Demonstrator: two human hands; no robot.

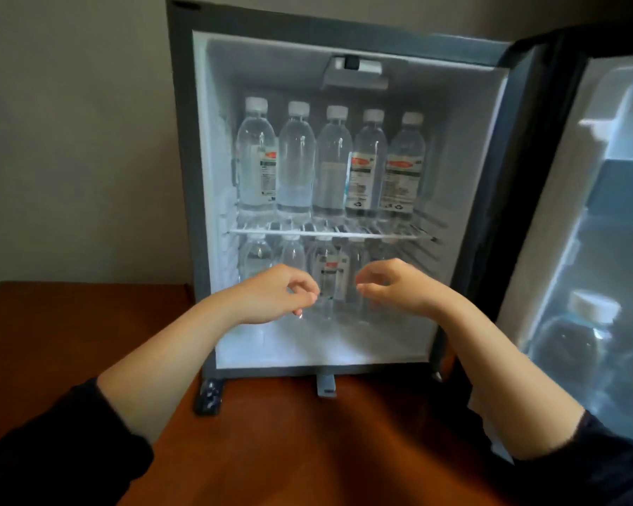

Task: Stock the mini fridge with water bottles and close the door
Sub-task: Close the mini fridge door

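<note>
The mini fridge stands open in front of me, lit inside. Several clear water bottles with white caps stand upright in a row on the wire shelf. More bottles stand on the lower level behind my hands. My left hand and my right hand hover at the lower opening, fingers loosely curled, holding nothing. The fridge door is swung wide open at the right, with one bottle in its lower door rack.
The fridge sits on a brown wooden surface against a grey wall. A dark foot and a small grey bracket jut out under the fridge's front edge.
</note>
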